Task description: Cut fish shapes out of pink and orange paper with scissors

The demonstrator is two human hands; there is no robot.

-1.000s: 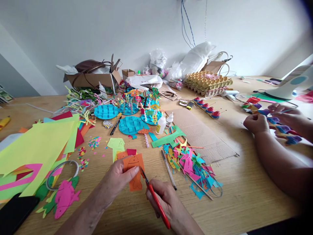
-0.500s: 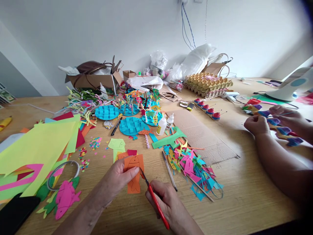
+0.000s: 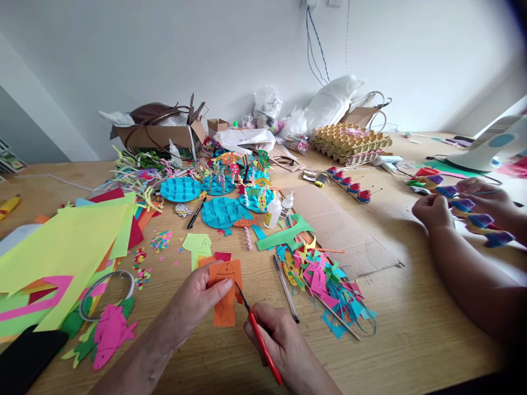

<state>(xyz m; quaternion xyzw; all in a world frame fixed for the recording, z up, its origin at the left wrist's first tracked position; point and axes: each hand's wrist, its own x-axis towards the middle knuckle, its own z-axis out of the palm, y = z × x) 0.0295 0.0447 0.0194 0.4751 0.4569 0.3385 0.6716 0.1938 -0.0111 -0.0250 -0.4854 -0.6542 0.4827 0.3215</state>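
My left hand [image 3: 206,293] pinches an orange paper [image 3: 224,314] with a fish outline drawn on it, the thumb lying across the front. Red-handled scissors [image 3: 262,345] are gripped in my right hand [image 3: 278,334], their dark blades at the paper's right edge beside the drawn line. A strip of the orange paper is partly cut along that side. Just beyond my left hand lie a pale green paper [image 3: 196,242] with a drawn shape and a small dark red piece [image 3: 223,256]. A pen [image 3: 285,288] rests to the right of the scissors.
Coloured paper sheets [image 3: 78,236] and pink fish cutouts [image 3: 110,334] lie left. Paper scraps [image 3: 325,280], glue bottles [image 3: 272,213] and a cardboard sheet [image 3: 341,230] are right of centre. Blue discs [image 3: 224,213] stand behind. Another person's hands [image 3: 432,211] hold a painted egg-carton strip [image 3: 480,220] at far right.
My left thumb has shifted slightly on the orange paper, and the scissors have moved very slightly left. The other person's hands stay almost in place.
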